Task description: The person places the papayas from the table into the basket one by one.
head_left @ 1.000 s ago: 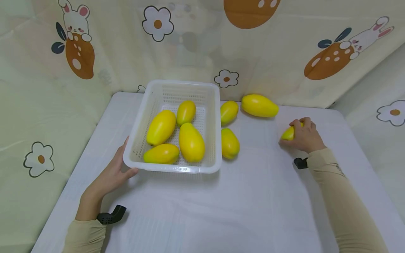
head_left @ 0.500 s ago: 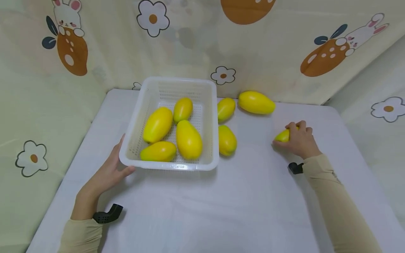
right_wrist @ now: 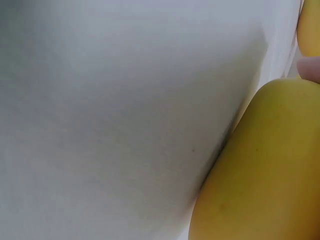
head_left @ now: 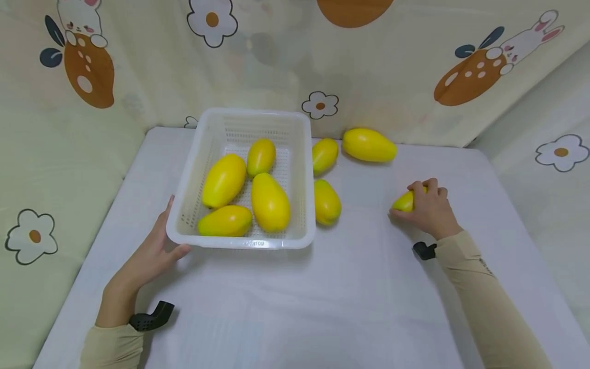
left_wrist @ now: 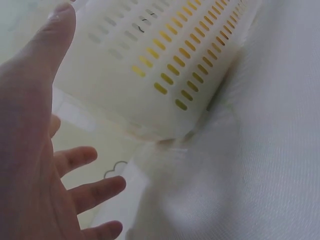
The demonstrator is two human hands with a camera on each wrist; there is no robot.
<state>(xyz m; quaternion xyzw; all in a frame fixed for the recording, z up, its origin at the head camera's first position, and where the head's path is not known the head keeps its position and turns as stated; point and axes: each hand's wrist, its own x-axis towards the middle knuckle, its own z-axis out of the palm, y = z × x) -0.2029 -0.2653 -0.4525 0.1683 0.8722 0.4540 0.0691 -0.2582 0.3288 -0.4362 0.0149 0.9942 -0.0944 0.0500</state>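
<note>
A white plastic basket (head_left: 239, 243) with slotted walls stands left of centre and holds several plump yellow mango-like fruits (head_left: 270, 202). My left hand (head_left: 149, 256) is at its left front corner, fingers straight and spread along the outside, thumb close to the rim. In the left wrist view the slotted wall (left_wrist: 135, 95) fills the space past the thumb. Over on the right side of the table, my right hand (head_left: 430, 207) grips a smaller yellow fruit (head_left: 403, 202) from above, fingers curled over it. The right wrist view shows a yellow fruit (right_wrist: 265, 170) close up against the white cloth.
Right of the basket lie two yellow fruits (head_left: 327, 202), (head_left: 325, 155), partly hidden by its wall. A longer yellow fruit (head_left: 369, 145) rests at the table's back edge. A patterned curtain (head_left: 272, 66) hangs behind the white-covered table (head_left: 295, 307).
The whole head view has shifted, carrying the basket, fruits and both hands slightly left. The right hand keeps hold of its fruit; the left hand stays at the basket corner.
</note>
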